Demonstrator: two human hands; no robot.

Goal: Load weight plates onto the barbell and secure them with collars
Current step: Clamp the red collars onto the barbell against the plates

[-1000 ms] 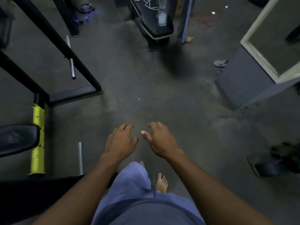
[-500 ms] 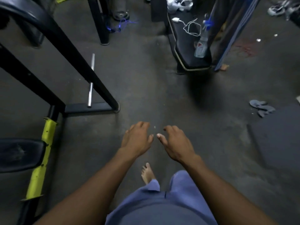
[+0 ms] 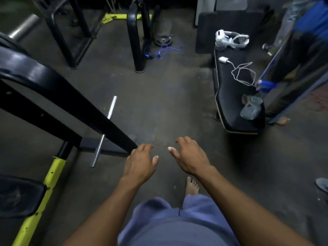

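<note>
My left hand [image 3: 140,162] and my right hand [image 3: 190,157] hang side by side in front of me over the grey floor, palms down, fingers loosely spread, holding nothing. A dark round weight plate [image 3: 163,40] lies flat on the floor far ahead, at the foot of a black upright post [image 3: 135,43]. A steel bar sleeve [image 3: 23,27] sticks out at the top left above a black rack frame [image 3: 58,96]. A short chrome bar [image 3: 103,132] lies on the floor left of my left hand. I see no collars.
A black bench [image 3: 236,103] at the right carries a white charger with cable [image 3: 236,68], a white headset [image 3: 229,39] and a plastic bottle [image 3: 252,107]. A person's leg stands beside it. A blue cord [image 3: 163,51] lies by the plate. A yellow frame leg [image 3: 42,197] is at lower left.
The view has advanced and tilted up: the bench, post and plate have come closer and lower in frame. Both hands stay empty in front of me, drifting slightly apart.
</note>
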